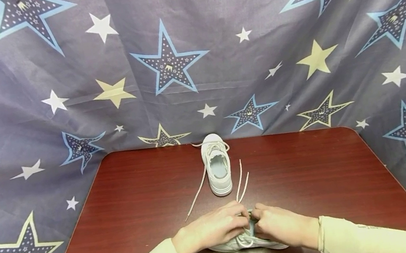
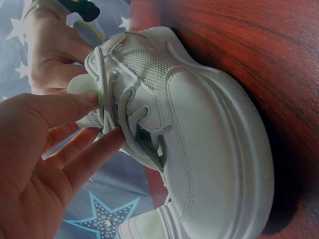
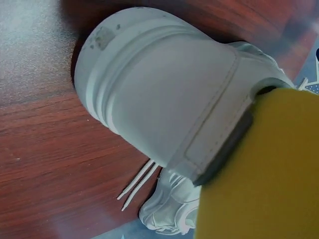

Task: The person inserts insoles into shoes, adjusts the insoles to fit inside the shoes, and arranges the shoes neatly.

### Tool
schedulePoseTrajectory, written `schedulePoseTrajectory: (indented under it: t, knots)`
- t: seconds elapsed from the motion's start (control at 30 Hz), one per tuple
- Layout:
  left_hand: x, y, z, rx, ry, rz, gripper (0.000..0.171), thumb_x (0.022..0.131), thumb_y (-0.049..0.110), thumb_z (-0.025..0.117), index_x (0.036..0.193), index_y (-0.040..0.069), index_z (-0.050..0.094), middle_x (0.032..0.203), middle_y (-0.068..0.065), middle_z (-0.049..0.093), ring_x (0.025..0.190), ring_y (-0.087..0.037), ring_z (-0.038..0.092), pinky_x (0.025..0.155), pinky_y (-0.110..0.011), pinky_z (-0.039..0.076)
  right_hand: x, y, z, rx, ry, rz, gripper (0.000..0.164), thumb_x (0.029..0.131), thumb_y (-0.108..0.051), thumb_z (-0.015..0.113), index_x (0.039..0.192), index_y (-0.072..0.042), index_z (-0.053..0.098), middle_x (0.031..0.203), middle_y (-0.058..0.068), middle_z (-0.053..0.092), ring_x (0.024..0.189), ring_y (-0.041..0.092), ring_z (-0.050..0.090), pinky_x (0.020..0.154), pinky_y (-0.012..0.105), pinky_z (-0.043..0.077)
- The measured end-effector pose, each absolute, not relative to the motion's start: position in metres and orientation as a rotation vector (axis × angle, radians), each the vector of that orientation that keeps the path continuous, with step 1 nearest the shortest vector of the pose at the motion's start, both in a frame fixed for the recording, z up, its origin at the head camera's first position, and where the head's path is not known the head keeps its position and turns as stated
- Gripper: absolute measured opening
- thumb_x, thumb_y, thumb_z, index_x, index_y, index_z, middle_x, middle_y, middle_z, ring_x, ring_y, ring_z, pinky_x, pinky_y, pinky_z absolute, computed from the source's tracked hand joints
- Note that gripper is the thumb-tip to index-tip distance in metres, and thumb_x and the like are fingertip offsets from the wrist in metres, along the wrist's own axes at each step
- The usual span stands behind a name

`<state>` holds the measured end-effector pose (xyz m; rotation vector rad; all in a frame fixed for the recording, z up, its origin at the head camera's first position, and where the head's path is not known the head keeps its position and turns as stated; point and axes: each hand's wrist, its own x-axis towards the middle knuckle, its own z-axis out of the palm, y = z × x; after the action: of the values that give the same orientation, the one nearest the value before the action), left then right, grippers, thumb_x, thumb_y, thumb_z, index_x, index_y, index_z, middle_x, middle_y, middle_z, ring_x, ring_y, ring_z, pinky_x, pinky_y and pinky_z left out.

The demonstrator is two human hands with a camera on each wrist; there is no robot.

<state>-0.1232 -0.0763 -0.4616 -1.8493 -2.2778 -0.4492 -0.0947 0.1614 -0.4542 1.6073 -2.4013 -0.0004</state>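
A white lace-up sneaker (image 1: pixel 227 247) lies sideways at the table's near edge, its toe to the left. My left hand (image 1: pixel 218 225) pinches the sneaker's tongue (image 2: pixel 79 85) beside the crossed laces (image 2: pixel 105 87), and one fingertip touches a lower lace. My right hand (image 1: pixel 286 224) is at the shoe's opening with curled fingers, gripping near the tongue; its fingertips are partly hidden. In the right wrist view the heel (image 2: pixel 149 42) is not the part shown clearly by the left camera, while the sneaker's back (image 3: pixel 154 99) fills the middle.
Another white sneaker (image 1: pixel 221 186) stands farther back, toe toward the star-patterned cloth (image 1: pixel 170 118), one loose lace (image 1: pixel 199 192) trailing left. Two lace ends (image 1: pixel 240 182) lie beyond my left hand on the reddish-brown table (image 1: pixel 135 198). Something yellow (image 3: pixel 264 164) blocks the right wrist view's right side.
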Motion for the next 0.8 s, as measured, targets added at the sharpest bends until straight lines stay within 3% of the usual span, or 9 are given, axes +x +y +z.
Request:
schedulePoseTrajectory:
  t: [0.37,0.6,0.8]
  knots:
    - [-0.123,-0.077,-0.463,-1.844,-2.282,-0.444,0.009,0.094,0.016,0.074,0.090,0.018,0.066,0.106,0.006,0.063,0.104,-0.010,0.058,0.097,-0.019,0.046,-0.093,0.165,-0.452,1.614,-2.367,0.040,0.016,0.082,-0.023,0.084,0.072,-0.025,0.071,0.089,-0.007,0.064,0.075,0.009,0.052,0.065,0.019,0.042]
    - [-0.123,-0.077,-0.463,-1.844,-2.286,-0.452,0.008,0.094,0.017,0.074,0.091,0.018,0.066,0.106,0.006,0.062,0.105,-0.009,0.058,0.098,-0.018,0.045,-0.089,0.170,-0.447,1.601,-2.560,0.332,0.028,0.083,-0.012,0.082,0.070,-0.023,0.061,0.089,-0.011,0.059,0.070,-0.001,0.049,0.060,0.012,0.038]
    - [-0.123,-0.077,-0.464,-1.843,-2.304,-0.462,0.008,0.094,0.016,0.074,0.093,0.018,0.066,0.106,0.006,0.062,0.105,-0.009,0.057,0.098,-0.018,0.045,-0.089,0.175,-0.445,1.632,-2.586,0.378,0.022,0.084,-0.010,0.082,0.076,-0.021,0.064,0.095,-0.010,0.067,0.066,-0.008,0.043,0.057,0.007,0.036]
